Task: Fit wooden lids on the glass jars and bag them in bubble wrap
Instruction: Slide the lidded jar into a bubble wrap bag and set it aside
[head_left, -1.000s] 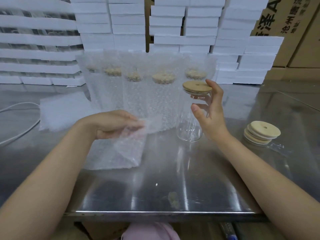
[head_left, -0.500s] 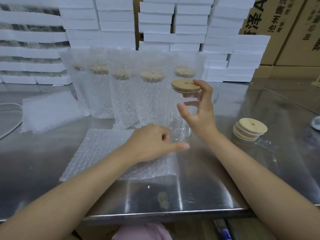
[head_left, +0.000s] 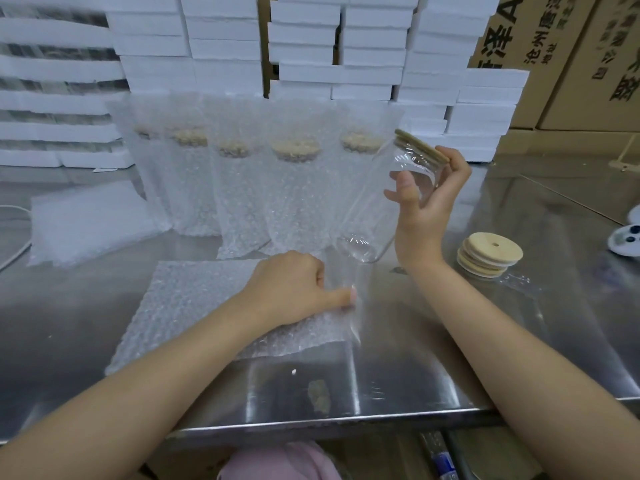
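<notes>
**Trainee:** First, why does the bubble-wrap bag (head_left: pixel 194 306) lie flat near the front edge of the steel table (head_left: pixel 329 422)?

**Operator:** Flat placement puts the mouth at the bag's right end, facing the jar. The left hand (head_left: pixel 294 289) rests on that end with fingers curled and one digit extended along the edge. A clear flap stands up beside the knuckles, so the hand appears to pinch the upper layer open. The view does not confirm this.

**Trainee:** And the glass jar (head_left: pixel 381 202)?

**Operator:** The right hand (head_left: pixel 426 209) grips its upper wall, thumb across the glass and fingers behind the seated wooden lid (head_left: pixel 420 146). The jar hangs tilted, with its base low and left, just beyond the mouth, and its lid high and right. In my judgement, the tilt lines the base up for insertion.

**Trainee:** What room is available?

**Operator:** Bare steel lies between the bag and the stack of spare lids (head_left: pixel 488 252) on the right, so the right forearm has a free path. The front edge runs close under both forearms. Behind, the row of bagged jars (head_left: pixel 294 188) stands upright just beyond the jar's base, near enough for a wide swing to knock it. A pile of flat bags (head_left: pixel 90 220) lies at far left. Foam boxes (head_left: pixel 311 57) and cardboard cartons (head_left: pixel 571 64) wall off the rear.
</notes>
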Demonstrator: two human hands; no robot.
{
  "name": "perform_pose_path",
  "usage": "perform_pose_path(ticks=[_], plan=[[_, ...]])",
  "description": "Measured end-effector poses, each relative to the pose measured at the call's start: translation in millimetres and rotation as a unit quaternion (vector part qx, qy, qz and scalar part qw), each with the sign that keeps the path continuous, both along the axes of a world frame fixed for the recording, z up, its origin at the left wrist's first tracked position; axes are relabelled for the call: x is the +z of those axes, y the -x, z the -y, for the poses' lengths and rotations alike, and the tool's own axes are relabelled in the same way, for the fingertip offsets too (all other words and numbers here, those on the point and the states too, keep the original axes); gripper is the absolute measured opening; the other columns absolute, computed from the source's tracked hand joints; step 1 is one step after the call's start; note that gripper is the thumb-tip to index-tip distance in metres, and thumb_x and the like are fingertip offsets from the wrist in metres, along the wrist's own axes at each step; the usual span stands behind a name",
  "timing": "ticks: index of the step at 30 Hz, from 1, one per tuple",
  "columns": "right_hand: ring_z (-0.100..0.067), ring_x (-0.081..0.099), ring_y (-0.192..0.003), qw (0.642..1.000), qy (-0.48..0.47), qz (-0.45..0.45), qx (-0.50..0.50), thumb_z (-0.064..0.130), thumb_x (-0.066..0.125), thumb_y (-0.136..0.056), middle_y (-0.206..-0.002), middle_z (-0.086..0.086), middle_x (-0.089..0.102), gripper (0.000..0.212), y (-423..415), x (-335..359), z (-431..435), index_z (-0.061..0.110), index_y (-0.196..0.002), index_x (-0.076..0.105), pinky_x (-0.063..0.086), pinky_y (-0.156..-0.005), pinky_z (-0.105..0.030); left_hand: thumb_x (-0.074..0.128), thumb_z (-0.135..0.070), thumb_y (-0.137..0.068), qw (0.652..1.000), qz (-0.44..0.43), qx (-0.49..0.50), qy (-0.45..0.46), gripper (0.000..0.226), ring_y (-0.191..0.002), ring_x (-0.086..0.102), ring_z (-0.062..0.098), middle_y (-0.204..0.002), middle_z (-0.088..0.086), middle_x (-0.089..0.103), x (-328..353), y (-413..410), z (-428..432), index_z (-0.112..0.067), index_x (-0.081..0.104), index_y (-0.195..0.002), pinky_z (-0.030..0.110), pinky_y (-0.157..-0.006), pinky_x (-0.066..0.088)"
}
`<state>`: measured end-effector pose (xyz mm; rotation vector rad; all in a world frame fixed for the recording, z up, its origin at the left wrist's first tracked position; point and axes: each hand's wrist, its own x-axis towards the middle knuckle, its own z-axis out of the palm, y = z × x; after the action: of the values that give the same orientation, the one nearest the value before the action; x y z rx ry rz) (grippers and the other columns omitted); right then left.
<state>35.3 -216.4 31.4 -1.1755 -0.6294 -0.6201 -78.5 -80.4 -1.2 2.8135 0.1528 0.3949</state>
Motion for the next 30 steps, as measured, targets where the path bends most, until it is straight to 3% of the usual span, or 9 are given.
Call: perform_pose_path(ticks=[3, 7, 9, 13, 17, 20, 23, 27, 30], plan=[[-0.035, 0.064, -0.097, 1.000, -0.003, -0.007, -0.002, 0.038, 0.060, -0.080, -0.120, 0.003, 0.042, 0.054, 1, 0, -1, 0.021, -0.122, 0.032, 0.053, -0.071, -0.057, 0.060, -0.051, -0.076, 1.000, -0.024, -0.008, -0.007, 0.038, -0.065, 0.056, 0.015, -0.065, -0.005, 0.061, 3, -5, -1, -0.015, 0.060, -0.065, 0.026, -0.053, 0.036], [-0.039, 0.061, -0.097, 1.000, -0.016, -0.019, 0.004, 0.041, 0.059, -0.078, -0.127, -0.012, 0.039, 0.052, 2, 3, -1, 0.022, -0.118, 0.031, 0.056, -0.071, -0.050, 0.058, -0.025, -0.087, 0.987, -0.023, -0.026, 0.157, 0.031, -0.047, 0.050, 0.006, -0.054, -0.002, 0.059, 9, -5, -9, -0.010, 0.060, -0.059, 0.026, -0.053, 0.042], [-0.036, 0.060, -0.092, 0.998, -0.042, -0.032, 0.020, 0.042, 0.059, -0.077, -0.129, -0.020, 0.036, 0.053, 3, 5, -2, 0.020, -0.117, 0.031, 0.058, -0.069, -0.043, 0.055, -0.017, -0.092, 0.960, -0.021, -0.041, 0.277, 0.030, -0.044, 0.054, 0.004, -0.056, -0.004, 0.062, 11, -3, -8, -0.015, 0.062, -0.063, 0.016, -0.048, 0.041], [-0.026, 0.063, -0.086, 0.994, -0.090, -0.052, 0.038, 0.045, 0.058, -0.075, -0.118, -0.007, 0.042, 0.053, 6, 10, -1, 0.019, -0.112, 0.032, 0.057, -0.070, -0.041, 0.056, -0.001, -0.091, 0.887, -0.010, -0.050, 0.459, 0.019, -0.051, 0.061, 0.009, -0.058, -0.001, 0.065, 14, -2, -5, -0.005, 0.065, -0.075, 0.017, -0.050, 0.048], [-0.022, 0.065, -0.084, 0.984, -0.133, -0.096, 0.071, 0.048, 0.059, -0.070, -0.121, -0.012, 0.043, 0.053, 7, 15, -1, 0.024, -0.110, 0.034, 0.058, -0.069, -0.038, 0.062, 0.001, -0.086, 0.868, -0.008, -0.043, 0.495, 0.015, -0.057, 0.064, 0.009, -0.063, 0.004, 0.068, 14, -3, -5, -0.006, 0.066, -0.073, 0.019, -0.060, 0.054], [-0.030, 0.068, -0.084, 0.954, -0.181, -0.179, 0.158, 0.044, 0.057, -0.077, -0.120, -0.013, 0.045, 0.062, 2, 12, -3, 0.010, -0.122, 0.033, 0.058, -0.067, -0.041, 0.067, 0.003, -0.085, 0.868, -0.027, -0.060, 0.492, 0.015, -0.068, 0.067, 0.012, -0.071, 0.005, 0.071, 12, -2, -4, -0.008, 0.067, -0.073, 0.021, -0.073, 0.057], [-0.030, 0.069, -0.081, 0.931, -0.178, -0.237, 0.215, 0.045, 0.048, -0.079, -0.119, -0.014, 0.047, 0.072, 2, 4, -8, 0.004, -0.135, 0.031, 0.058, -0.064, -0.040, 0.070, 0.005, -0.082, 0.868, -0.019, -0.057, 0.492, 0.014, -0.071, 0.068, 0.013, -0.075, 0.008, 0.072, 9, -2, -2, -0.005, 0.068, -0.072, 0.022, -0.077, 0.058], [-0.020, 0.066, -0.071, 0.974, -0.071, -0.144, 0.158, 0.043, 0.063, -0.073, -0.122, -0.015, 0.043, 0.050, 8, 0, -13, 0.021, -0.107, 0.033, 0.057, -0.058, -0.035, 0.068, 0.011, -0.081, 0.852, -0.016, -0.035, 0.523, 0.008, -0.068, 0.069, 0.016, -0.084, 0.023, 0.068, 10, -3, -4, 0.008, 0.062, -0.084, 0.021, -0.070, 0.058], [-0.014, 0.064, -0.067, 0.984, -0.047, -0.110, 0.133, 0.047, 0.062, -0.067, -0.117, -0.008, 0.042, 0.053, 7, -1, -12, 0.023, -0.104, 0.032, 0.056, -0.056, -0.033, 0.062, 0.012, -0.083, 0.854, -0.016, 0.003, 0.521, 0.015, -0.053, 0.064, 0.010, -0.073, 0.013, 0.062, 11, -2, -5, -0.001, 0.059, -0.078, 0.018, -0.055, 0.055]])
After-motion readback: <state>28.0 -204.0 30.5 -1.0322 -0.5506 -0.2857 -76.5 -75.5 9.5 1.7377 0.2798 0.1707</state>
